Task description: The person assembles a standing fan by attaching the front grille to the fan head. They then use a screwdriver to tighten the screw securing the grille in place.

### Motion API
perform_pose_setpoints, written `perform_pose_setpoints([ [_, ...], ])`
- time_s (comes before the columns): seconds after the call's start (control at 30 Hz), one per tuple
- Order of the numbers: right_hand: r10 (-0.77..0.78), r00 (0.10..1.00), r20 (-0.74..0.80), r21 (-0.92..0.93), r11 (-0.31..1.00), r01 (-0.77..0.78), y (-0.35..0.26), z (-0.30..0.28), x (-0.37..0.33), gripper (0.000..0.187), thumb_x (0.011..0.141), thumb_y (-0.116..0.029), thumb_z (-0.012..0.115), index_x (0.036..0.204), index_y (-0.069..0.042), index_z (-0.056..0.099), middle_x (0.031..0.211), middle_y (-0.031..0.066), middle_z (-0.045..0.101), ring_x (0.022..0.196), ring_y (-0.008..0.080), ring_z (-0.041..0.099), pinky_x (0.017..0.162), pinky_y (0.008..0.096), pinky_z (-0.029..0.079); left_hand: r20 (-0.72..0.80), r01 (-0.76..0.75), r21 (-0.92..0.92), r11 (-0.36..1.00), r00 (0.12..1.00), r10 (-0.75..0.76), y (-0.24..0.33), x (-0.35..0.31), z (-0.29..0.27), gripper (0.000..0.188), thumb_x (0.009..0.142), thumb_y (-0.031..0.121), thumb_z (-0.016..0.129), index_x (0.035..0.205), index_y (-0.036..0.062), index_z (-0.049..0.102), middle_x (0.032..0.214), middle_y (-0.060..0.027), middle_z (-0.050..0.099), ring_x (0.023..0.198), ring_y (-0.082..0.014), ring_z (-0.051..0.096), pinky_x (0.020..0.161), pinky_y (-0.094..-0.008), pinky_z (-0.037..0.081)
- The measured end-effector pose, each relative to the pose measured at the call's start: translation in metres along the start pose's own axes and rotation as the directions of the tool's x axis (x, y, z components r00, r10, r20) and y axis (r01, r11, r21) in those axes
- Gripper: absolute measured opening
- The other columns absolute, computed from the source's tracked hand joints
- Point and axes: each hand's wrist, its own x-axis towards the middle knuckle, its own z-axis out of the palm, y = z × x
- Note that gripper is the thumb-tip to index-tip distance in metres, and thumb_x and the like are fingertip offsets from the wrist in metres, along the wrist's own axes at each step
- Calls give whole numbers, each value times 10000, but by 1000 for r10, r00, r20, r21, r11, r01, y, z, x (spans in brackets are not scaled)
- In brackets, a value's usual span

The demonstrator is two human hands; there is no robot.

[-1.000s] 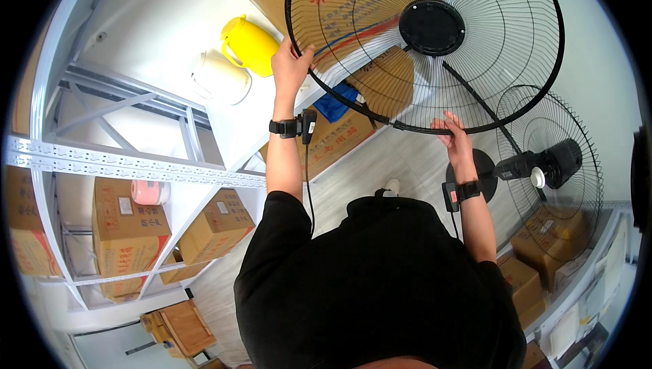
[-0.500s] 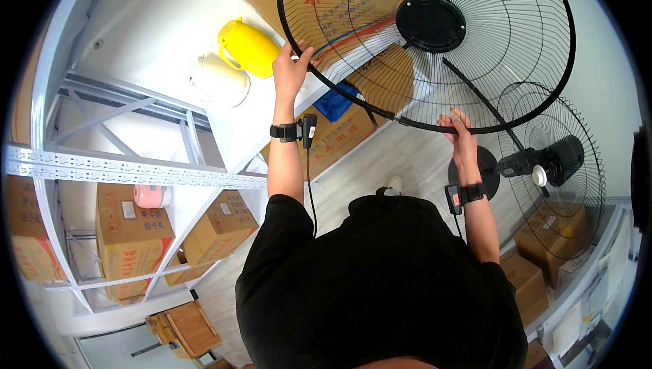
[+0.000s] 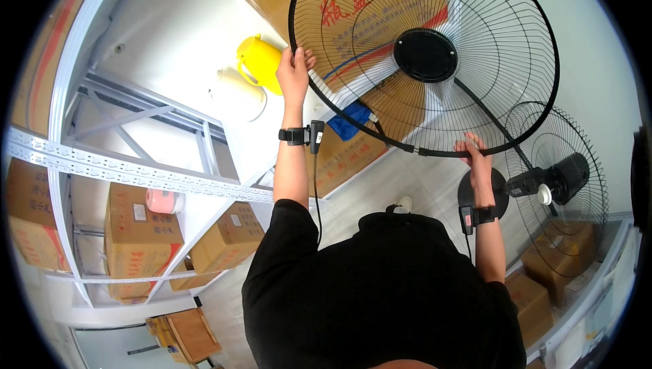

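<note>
Fan guard [image 3: 426,55] in both hands [image 3: 293,77] [image 3: 479,158], yellow jug [image 3: 261,63], boxes [image 3: 142,243], contents hidden

The left grip [image 3: 293,77] and right grip [image 3: 479,162] reach forward, well apart, both curled closed.

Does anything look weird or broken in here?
Yes, the round wire fan guard: the left hand and right hand hold its rim, and it looks separate from the standing fan, though guards usually sit on fans. I see nothing spilled or broken.
</note>
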Motion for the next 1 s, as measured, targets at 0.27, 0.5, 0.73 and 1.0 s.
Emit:
perform_pose_setpoints([
  [0.27, 2, 1000, 0, -75, 997, -2, -3, -8, -2, 339, 901, -118, 565, 1217, 3, 553, 886, 95, 673, 757, 166, 661, 658, 246, 510, -2, -6, 113, 994, 1000, 6, -4, -4, 3, 255, 989, 171, 487, 1116, -37, 562, 880, -140, 664, 741, -175, 678, 648, -260, 563],
  [0.5, 0, 1000, -14, -261, 965, -4, -11, -20, -7, 351, 909, -149, 558, 1239, -31, 562, 895, 93, 686, 720, 157, 674, 550, 206, 490, -54, 21, 66, 998, 998, -18, -7, -9, 13, 186, 975, 137, 510, 1003, -33, 579, 771, -96, 652, 634, -120, 636, 547, -247, 517],
  [0.73, -95, 995, 13, -161, 982, 96, -28, -31, -9, 445, 864, -104, 622, 1262, 50, 497, 878, 112, 678, 725, 147, 668, 614, 233, 536, -17, 11, 99, 995, 1000, -9, -16, -7, 15, 206, 981, 186, 505, 882, 6, 513, 744, -104, 650, 598, -142, 628, 529, -273, 513],
  [1.0, -185, 972, 142, -95, 975, 199, -25, -31, -34, 640, 862, 69, 488, 1444, -15, 235, 1196, 232, 579, 1006, 242, 637, 829, 295, 524, -6, 92, -13, 996, 996, -92, -19, -8, -2, 193, 986, 123, 460, 1059, -53, 488, 859, -211, 636, 686, -262, 672, 601, -339, 580],
])
